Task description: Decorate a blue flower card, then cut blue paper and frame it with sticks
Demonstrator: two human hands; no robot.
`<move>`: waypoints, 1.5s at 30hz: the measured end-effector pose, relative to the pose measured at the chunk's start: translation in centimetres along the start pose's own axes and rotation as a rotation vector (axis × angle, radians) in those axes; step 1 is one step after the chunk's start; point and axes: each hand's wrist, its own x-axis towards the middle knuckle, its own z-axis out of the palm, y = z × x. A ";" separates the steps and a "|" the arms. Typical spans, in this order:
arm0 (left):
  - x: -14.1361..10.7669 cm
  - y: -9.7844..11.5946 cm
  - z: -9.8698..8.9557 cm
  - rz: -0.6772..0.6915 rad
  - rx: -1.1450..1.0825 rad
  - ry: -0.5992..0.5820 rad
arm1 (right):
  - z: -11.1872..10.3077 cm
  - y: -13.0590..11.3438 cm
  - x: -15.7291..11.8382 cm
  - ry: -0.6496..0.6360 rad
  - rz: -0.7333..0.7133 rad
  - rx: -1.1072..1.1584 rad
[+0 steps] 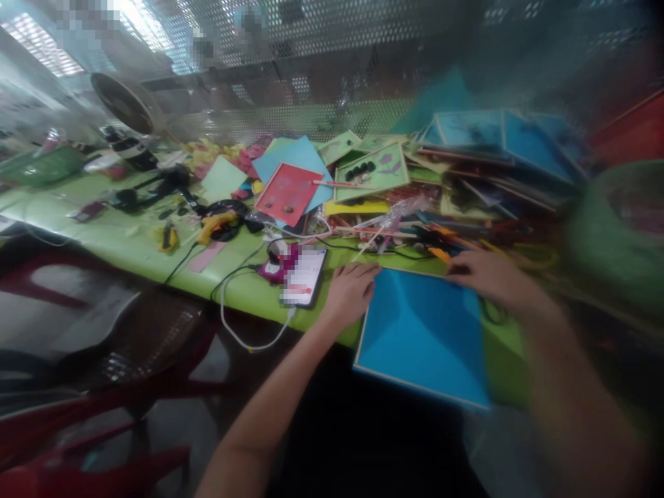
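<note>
A square blue board [422, 332] with thin pale wooden strips along its edges lies at the table's front edge, its near side jutting out over my lap. My left hand [351, 294] is closed at the board's upper left corner, fingers together against the edge. At the upper right corner, the bent fingers of my right hand [480, 275] grip the far edge. Whether a loose strip is under those fingers is too blurred to tell. Left of my left hand lies a phone [306, 277] with its screen lit, plugged into a white cable [254, 348].
Behind the board are a red framed card [289, 194], a green framed card [373, 173], loose sticks and orange-handled tools [440, 254]. Blue framed boards [534, 149] are piled at the back right. A yellow glue gun [218, 225] and black cords lie left; a green basin [620, 235] stands right.
</note>
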 end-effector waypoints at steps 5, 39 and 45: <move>0.0 -0.3 0.4 0.024 0.060 0.002 | -0.1 -0.4 -0.1 -0.010 0.040 0.002; 0.2 0.1 0.6 0.024 0.182 -0.016 | -2.3 0.0 -1.8 0.097 0.176 0.070; 0.1 0.0 0.6 0.021 0.169 -0.003 | -1.2 -1.4 -0.8 -0.036 0.081 -0.028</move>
